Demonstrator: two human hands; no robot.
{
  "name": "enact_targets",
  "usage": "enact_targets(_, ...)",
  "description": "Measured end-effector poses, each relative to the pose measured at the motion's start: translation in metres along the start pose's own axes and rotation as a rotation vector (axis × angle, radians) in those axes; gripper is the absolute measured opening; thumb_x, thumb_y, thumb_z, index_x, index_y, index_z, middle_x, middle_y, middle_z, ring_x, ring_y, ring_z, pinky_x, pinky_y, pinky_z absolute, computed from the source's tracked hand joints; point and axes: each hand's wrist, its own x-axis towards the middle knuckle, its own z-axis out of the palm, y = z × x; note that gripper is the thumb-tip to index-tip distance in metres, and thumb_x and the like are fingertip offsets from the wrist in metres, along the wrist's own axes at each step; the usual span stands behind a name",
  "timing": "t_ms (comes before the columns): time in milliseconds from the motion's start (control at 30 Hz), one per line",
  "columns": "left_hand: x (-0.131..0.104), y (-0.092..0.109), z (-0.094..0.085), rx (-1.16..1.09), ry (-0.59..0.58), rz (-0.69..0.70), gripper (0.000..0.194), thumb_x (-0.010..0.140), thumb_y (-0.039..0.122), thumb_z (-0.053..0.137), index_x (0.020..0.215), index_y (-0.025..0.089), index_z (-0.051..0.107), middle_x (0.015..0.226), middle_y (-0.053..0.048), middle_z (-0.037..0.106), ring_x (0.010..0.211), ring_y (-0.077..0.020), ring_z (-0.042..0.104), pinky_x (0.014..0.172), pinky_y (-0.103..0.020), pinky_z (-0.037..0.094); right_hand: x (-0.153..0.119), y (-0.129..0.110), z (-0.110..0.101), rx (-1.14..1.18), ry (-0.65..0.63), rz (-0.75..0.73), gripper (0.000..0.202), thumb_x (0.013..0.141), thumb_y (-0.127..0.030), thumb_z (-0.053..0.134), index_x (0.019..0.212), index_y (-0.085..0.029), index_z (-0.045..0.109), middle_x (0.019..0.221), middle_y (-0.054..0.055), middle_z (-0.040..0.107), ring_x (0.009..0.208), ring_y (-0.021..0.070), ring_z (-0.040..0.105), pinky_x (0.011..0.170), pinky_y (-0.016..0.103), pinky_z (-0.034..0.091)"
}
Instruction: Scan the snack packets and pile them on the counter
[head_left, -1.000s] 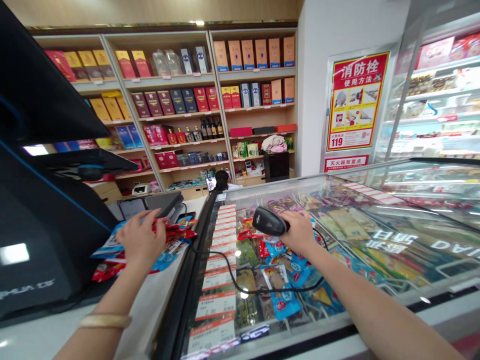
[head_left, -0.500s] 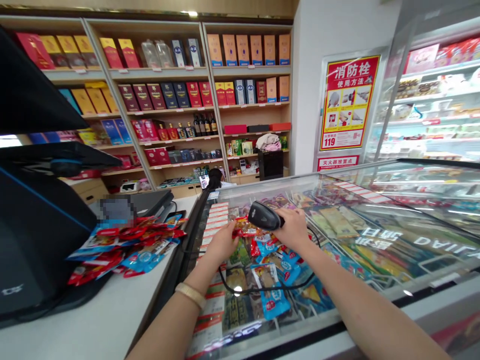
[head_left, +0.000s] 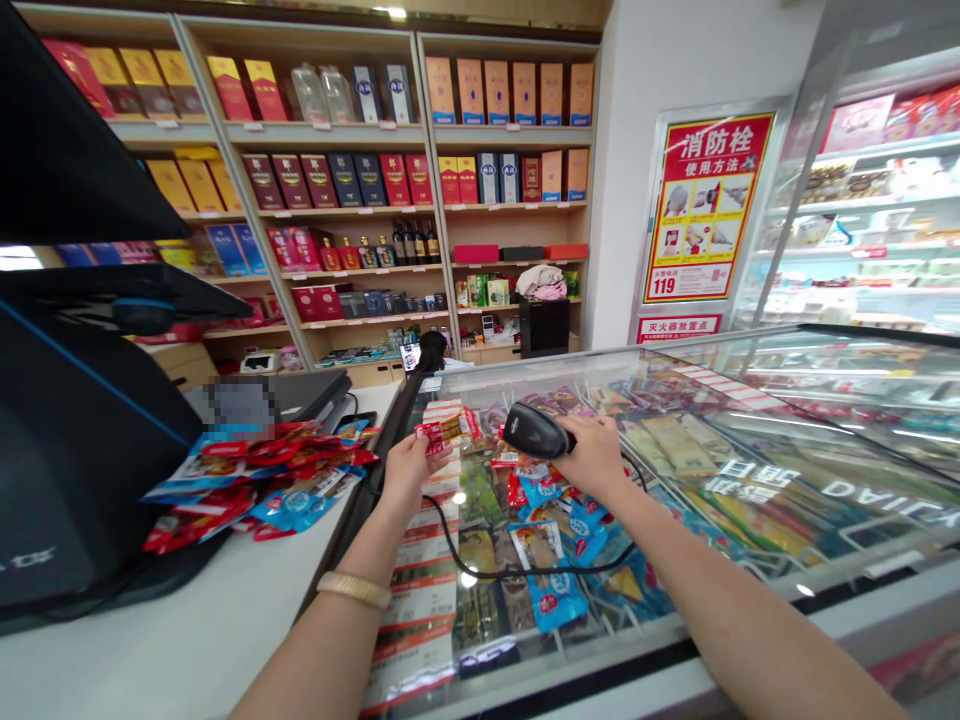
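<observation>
My left hand [head_left: 409, 472] pinches a red snack packet [head_left: 452, 430] by its near end, above the left edge of the freezer's glass top. In my right hand [head_left: 596, 458] is a black barcode scanner [head_left: 536, 432], its head pointing left towards the packet. The scanner's black cable [head_left: 510, 576] loops over the glass below both hands. Under and beside the scanner lie several loose red and blue snack packets [head_left: 559, 580]. To the left, a heap of similar packets [head_left: 262, 480] rests on the white counter.
A dark checkout terminal [head_left: 67, 460] stands on the white counter [head_left: 180, 645] at the left. The glass-topped freezer [head_left: 720, 600] spans the right side. Beyond it a person's head [head_left: 433, 352] shows low before shelves of boxed bottles [head_left: 345, 185]. A red fire-hydrant poster [head_left: 709, 205] hangs on the wall.
My left hand has moved left, away from the loose packets, carrying the red snack packet from beneath the scanner. My right hand with the scanner stays nearly in place.
</observation>
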Motion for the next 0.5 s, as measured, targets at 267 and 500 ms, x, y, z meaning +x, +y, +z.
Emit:
enact_targets(267,-0.0008,0.007,-0.0005,-0.087,0.033,-0.024,0.009,0.083,0.023,0.062,0.081,0.016,0.068,0.07,-0.004,0.071,0.063,-0.0191,0.07,0.05,-0.024,0.052,-0.0009,-0.0056,-0.0028,-0.049,-0.129,-0.05,0.015,0.077,-0.032,0.066,0.089,-0.025,0.072,0.087,0.003,0.074,0.087,0.0207,0.064,0.081,0.035,0.029)
enact_targets(500,-0.0005,0.0071,-0.001,-0.054,0.04,-0.017,0.01,0.083,0.024,0.064,0.082,0.015,0.068,0.073,-0.005,0.071,0.062,-0.0192,0.07,0.051,-0.025,0.052,-0.0007,-0.0076,-0.0036,-0.043,-0.14,-0.042,0.016,0.075,-0.027,0.067,0.09,-0.026,0.073,0.09,0.004,0.075,0.088,0.0219,0.064,0.085,0.036,0.029)
